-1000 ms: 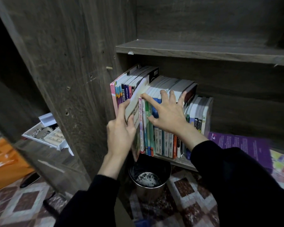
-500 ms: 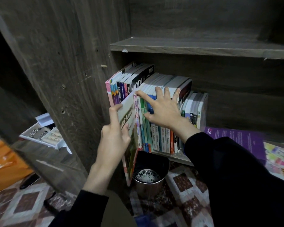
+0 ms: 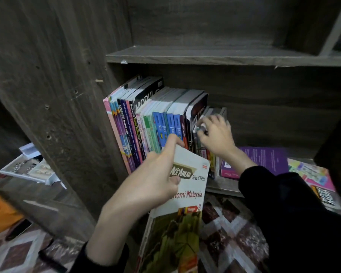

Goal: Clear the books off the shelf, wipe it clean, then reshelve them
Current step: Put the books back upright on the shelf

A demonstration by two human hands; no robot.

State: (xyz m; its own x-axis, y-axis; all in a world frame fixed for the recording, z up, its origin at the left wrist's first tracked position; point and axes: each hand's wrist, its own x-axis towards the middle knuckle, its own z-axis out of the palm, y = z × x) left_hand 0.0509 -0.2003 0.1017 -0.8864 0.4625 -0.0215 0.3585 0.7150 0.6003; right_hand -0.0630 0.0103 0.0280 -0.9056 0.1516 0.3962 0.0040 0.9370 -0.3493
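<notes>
A white open tray point(image 3: 26, 168) of small parts sits far left, beyond the dark grey wooden side panel point(image 3: 53, 85); against that panel a row of upright colourful textbooks point(image 3: 138, 125) stands on the grey wooden shelf point(image 3: 222, 189); the left hand point(image 3: 152, 180) grips a white-and-green paperback titled Ace Ahead point(image 3: 189, 190), fingers closed round its upper left edge, holding it in front of the row with its lower part below the shelf edge; the right hand point(image 3: 217, 134), blurred, curls over the tops of the shorter books point(image 3: 218, 112) at the row's right end, though whether it grips them is unclear; a purple book point(image 3: 268, 158) lies flat beside them.
</notes>
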